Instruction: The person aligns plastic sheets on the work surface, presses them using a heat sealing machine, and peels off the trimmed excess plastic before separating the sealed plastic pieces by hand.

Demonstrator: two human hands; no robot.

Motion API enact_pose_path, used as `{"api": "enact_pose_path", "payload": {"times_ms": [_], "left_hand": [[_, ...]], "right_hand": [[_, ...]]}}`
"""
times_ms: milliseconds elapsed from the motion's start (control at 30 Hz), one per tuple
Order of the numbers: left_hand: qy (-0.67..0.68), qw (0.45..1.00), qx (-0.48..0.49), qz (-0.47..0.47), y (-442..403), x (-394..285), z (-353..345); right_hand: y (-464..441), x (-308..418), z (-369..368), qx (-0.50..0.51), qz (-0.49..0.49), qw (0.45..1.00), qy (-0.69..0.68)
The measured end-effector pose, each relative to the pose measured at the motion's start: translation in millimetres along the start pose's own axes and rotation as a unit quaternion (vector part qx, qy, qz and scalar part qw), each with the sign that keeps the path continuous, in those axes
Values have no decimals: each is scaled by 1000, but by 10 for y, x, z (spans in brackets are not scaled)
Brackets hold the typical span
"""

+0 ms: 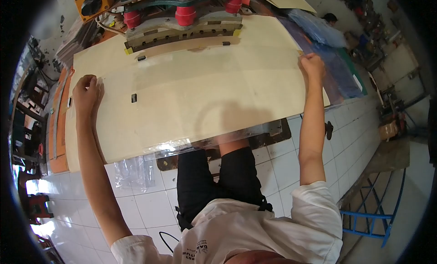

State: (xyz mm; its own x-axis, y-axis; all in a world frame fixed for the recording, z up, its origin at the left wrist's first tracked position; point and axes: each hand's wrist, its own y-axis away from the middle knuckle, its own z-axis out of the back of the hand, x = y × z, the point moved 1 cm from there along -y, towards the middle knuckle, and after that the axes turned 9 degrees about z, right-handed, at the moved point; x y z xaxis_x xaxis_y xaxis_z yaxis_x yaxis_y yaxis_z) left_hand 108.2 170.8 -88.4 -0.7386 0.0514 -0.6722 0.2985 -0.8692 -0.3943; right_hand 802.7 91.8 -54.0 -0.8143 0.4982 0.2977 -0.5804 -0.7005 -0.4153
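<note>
1. While both arms reach forward, head view: cream sheet, one, large, laid flat before the person, near edge toward the body.
2. Clear film, glossy along the sheet's near edge; how far it covers the surface is hard to make out. A loose plastic piece hangs below that edge.
3. Left hand, over the sheet's left part; fingers curled narrow. Whether they pinch film, cannot tell.
4. Right hand, at the sheet's right edge; fingers likewise curled in. Grip on film or sheet, cannot tell.
5. Small dark pieces, three on the sheet: two near the machine, one nearer the left hand.
6. Machine, grey and green with red knobs, at the sheet's far side.
7. Handling note, by judgement: draw both sides evenly, keep the film's near edge straight, smooth wrinkles outward, and avoid nudging the dark pieces; one-sided pulling would probably skew it.
</note>
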Motion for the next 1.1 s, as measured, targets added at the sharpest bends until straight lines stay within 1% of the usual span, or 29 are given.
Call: {"api": "enact_pose_path", "payload": {"times_ms": [33, 133, 200, 233, 300, 333, 400, 467, 533, 700, 767, 867, 1000, 1067, 1100], "left_hand": [[-1, 1000, 1, 1, 4, -1, 2], [7, 1000, 0, -8, -16, -24, 10], [12, 999, 36, 25, 38, -70, 18], [7, 999, 31, 31, 30, -48, 19], [-7, 1000, 26, -10, 4, -33, 6], [-13, 1000, 23, -4, 6, -34, 3], [4, 1000, 4, -1, 45, -109, 7], [14, 1000, -2, 2, -2, -33, -42], [24, 1000, 0, -9, -48, 60, -64], [12, 1000, -1, -10, -25, -37, -41], [-1, 1000, 3, -2, 19, -106, -13], [-8, 1000, 8, -24, 2, -86, -8], [-21, 999, 11, -41, -39, -50, -20], [-18, 998, 10, -53, -36, -29, -29], [-18, 998, 12, -53, -15, -68, -17]], "right_hand": [[29, 11, 16, 29, 9, 1000, -3], [-56, -96, -90, 29, 28, 999, 3], [-64, -116, -70, 44, 32, 998, -11], [-62, -113, -61, 57, 31, 998, -22], [-60, -95, -40, 64, 33, 997, -19], [-57, -84, -32, 66, 27, 997, -13], [-75, -106, -67, 79, 25, 996, -42], [-159, -187, -145, 81, 28, 993, -86], [-198, -214, -176, 81, 30, 992, -91], [-305, -361, -287, 70, 32, 991, -111], [-368, -397, -342, 110, 24, 981, -157], [-327, -369, -307, 96, 38, 982, -157], [-249, -246, -244, 87, 33, 981, -169], [-153, -114, -170, 65, 89, 987, -113], [-64, 1, -107, 66, 88, 987, -113]]}}
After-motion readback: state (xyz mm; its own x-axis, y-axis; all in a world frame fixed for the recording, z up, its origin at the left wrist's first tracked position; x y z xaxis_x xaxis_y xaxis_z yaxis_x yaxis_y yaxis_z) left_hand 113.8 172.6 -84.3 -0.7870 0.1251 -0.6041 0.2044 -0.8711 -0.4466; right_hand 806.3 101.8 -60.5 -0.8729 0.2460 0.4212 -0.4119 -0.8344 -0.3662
